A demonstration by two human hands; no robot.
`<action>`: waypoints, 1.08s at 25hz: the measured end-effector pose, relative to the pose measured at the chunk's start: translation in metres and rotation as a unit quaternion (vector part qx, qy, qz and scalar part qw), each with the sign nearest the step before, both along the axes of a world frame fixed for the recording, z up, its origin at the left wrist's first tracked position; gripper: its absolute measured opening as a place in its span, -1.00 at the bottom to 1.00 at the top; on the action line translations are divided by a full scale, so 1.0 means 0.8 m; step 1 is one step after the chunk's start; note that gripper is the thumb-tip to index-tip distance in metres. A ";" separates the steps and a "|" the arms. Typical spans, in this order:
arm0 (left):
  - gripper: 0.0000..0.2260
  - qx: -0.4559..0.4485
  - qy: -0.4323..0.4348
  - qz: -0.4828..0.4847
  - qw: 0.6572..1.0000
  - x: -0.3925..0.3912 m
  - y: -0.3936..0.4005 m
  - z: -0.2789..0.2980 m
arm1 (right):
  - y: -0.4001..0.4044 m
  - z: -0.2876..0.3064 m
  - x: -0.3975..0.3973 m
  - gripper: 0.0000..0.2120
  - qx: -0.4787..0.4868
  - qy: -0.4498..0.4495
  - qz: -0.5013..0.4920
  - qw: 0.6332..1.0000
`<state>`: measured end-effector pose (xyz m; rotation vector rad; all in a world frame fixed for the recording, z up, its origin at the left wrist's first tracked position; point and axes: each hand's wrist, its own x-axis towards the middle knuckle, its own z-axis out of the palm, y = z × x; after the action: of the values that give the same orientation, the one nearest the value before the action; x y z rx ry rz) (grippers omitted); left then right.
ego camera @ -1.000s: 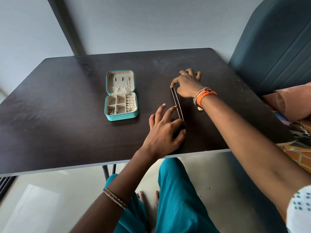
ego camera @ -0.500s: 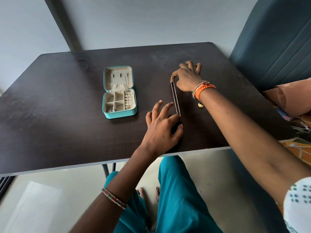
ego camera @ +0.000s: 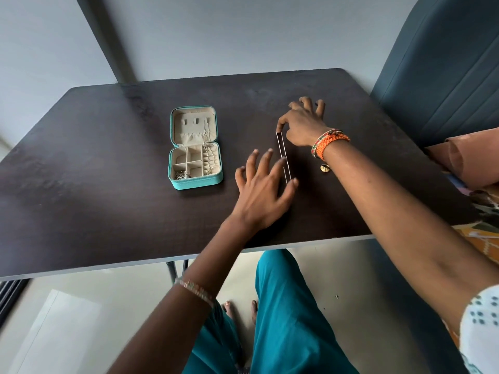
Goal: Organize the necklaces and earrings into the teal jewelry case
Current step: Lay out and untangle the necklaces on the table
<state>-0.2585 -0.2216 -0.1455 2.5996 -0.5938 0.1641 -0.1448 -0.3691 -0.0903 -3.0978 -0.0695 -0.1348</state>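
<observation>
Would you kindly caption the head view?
Both hands stretch a necklace beside the open teal case.

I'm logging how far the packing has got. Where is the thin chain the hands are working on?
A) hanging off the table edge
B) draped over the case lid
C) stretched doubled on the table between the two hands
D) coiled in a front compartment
C: the chain runs as two parallel strands along the table from the right hand to the left hand, well right of the open teal case.

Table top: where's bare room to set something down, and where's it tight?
Bare: the dark table left of the teal jewelry case, the far strip behind it, and the near strip in front. Crowded: right of the case, where the left hand and right hand stretch the necklace; only a narrow lane separates case and left fingers.
</observation>
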 end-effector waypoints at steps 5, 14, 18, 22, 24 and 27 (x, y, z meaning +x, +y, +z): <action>-0.55 0.065 0.014 0.042 0.997 0.093 -0.017 0.011 | -0.001 0.005 0.004 -0.57 0.007 0.033 -0.014 0.999; -0.50 0.121 -0.012 0.018 0.992 0.125 -0.031 0.005 | 0.001 0.009 0.013 -0.59 0.003 0.058 -0.018 0.998; -0.48 0.134 -0.016 0.011 0.991 0.122 -0.033 0.005 | 0.002 0.010 0.011 -0.60 0.009 0.059 -0.024 0.998; -0.51 0.105 -0.016 0.012 0.994 0.117 -0.030 0.003 | 0.000 0.010 0.010 -0.60 0.003 0.058 -0.023 0.998; -0.52 0.106 -0.023 0.006 0.994 0.115 -0.030 0.004 | 0.002 0.010 0.008 -0.63 -0.009 0.057 -0.023 0.998; -0.57 0.098 -0.039 -0.003 0.994 0.106 -0.029 0.005 | 0.004 0.010 0.007 -0.67 -0.027 0.055 -0.021 0.998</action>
<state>-0.1736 -0.2450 -0.1416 2.7907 -0.6746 0.2174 -0.1393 -0.3662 -0.0822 -3.1546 -0.0042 0.0367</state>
